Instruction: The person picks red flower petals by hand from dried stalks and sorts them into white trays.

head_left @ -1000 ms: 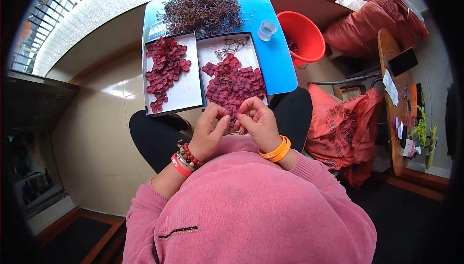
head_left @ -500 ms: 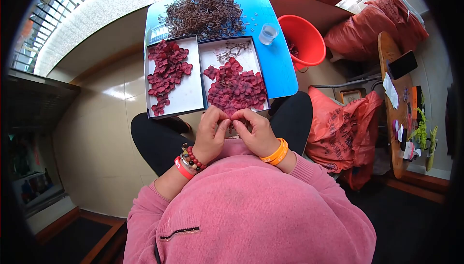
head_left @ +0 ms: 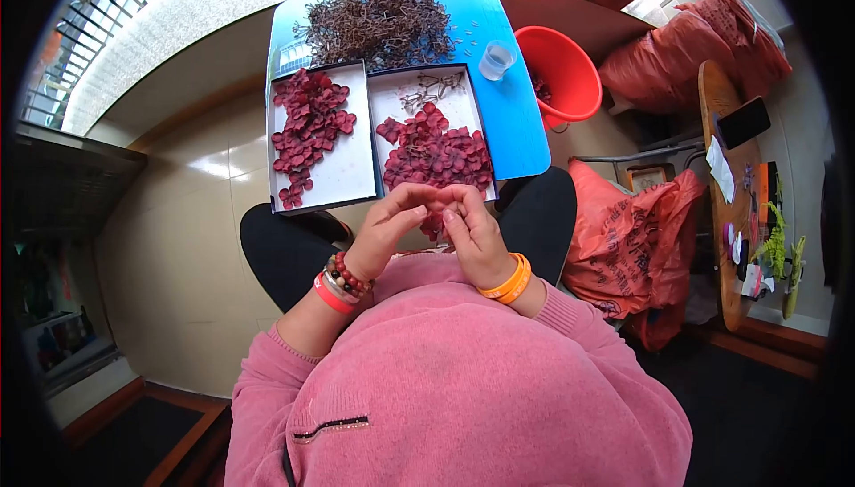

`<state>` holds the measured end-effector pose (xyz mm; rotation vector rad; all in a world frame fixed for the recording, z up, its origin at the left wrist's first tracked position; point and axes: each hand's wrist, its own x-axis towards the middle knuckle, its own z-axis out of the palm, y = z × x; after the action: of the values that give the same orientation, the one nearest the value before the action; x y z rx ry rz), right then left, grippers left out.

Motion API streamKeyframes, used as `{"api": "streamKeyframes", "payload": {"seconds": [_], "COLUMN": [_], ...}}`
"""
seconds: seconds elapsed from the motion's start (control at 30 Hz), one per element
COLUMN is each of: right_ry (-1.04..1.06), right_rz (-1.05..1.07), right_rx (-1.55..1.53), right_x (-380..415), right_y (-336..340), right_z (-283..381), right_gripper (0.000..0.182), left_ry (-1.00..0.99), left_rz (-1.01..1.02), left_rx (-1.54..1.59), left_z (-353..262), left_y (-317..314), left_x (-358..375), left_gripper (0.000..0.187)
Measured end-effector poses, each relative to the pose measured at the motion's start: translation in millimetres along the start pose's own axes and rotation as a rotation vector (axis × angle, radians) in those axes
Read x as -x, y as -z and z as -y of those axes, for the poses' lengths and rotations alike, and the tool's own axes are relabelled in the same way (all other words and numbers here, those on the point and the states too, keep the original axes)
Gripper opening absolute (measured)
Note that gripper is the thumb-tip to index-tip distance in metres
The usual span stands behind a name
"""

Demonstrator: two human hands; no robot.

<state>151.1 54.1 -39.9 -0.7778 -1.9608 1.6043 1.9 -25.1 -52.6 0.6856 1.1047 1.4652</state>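
Note:
My left hand (head_left: 389,224) and my right hand (head_left: 479,236) meet in front of my chest, just past the near edge of the boxes. Their fingers curl inward around a dark red artificial flower (head_left: 433,225), which shows partly between the thumbs. Fingertips hide the rest of it. Beyond my hands, a heap of red fabric flowers (head_left: 438,153) fills the near part of the right shallow box (head_left: 383,99), with a few brown stems (head_left: 433,90) behind. More red flowers (head_left: 312,122) lie in the left white box (head_left: 343,171).
On the blue table (head_left: 521,144) sit a tangled pile of brown stems (head_left: 378,19), a clear plastic cup (head_left: 497,60) and small clear pieces. A red bucket (head_left: 570,86) stands to the right. Red bags (head_left: 628,246) and a wooden table (head_left: 726,282) are farther right.
My left hand has shifted slightly left and its thumb has parted from the right thumb. More of the red flower shows between my hands, its petals hanging lower.

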Motion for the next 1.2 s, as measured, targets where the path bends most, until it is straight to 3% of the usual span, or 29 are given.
{"api": "streamKeyframes", "payload": {"seconds": [0.07, 0.27, 0.4, 0.6, 0.73, 1.0, 1.1, 1.2], "right_ry": [0.014, -0.030, -0.179, -0.353, -0.370, -0.361, -0.342, -0.274], "right_rz": [-0.022, -0.052, -0.050, -0.029, -0.016, -0.055, -0.077, -0.138], "right_rx": [-0.043, 0.091, -0.149, -0.421, -0.508, -0.442, -0.429, -0.337], "right_x": [-1.1, 1.4, 0.7, -1.9, -2.0, -0.4, 0.3, 1.7], "right_y": [-2.2, 2.5, 1.2, 5.6, 5.0, 1.6, 2.6, 2.0], "right_z": [5.1, -0.8, -0.9, 2.2, 4.3, 6.5, 9.1, 4.5], "right_gripper": [0.021, 0.017, 0.014, 0.008, 0.005, 0.006, 0.007, 0.008], "left_ry": [0.103, 0.064, 0.127, 0.160, 0.194, 0.072, 0.148, 0.189], "left_rz": [0.147, 0.158, 0.172, 0.300, 0.338, 0.316, 0.253, 0.098], "left_rx": [0.058, 0.028, 0.052, 0.497, 0.602, 0.473, 0.471, 0.059], "left_z": [1.5, 5.0, -3.1, 13.4, 13.1, 9.6, 1.8, -15.0], "left_y": [10.2, 3.7, 9.0, 14.4, 17.1, 16.4, 15.5, 4.6], "left_x": [-2.9, -0.6, 0.5, -3.1, -5.2, -8.2, -10.7, -5.5], "left_gripper": [0.028, 0.021, 0.017, 0.010, 0.012, 0.021, 0.023, 0.021]}}
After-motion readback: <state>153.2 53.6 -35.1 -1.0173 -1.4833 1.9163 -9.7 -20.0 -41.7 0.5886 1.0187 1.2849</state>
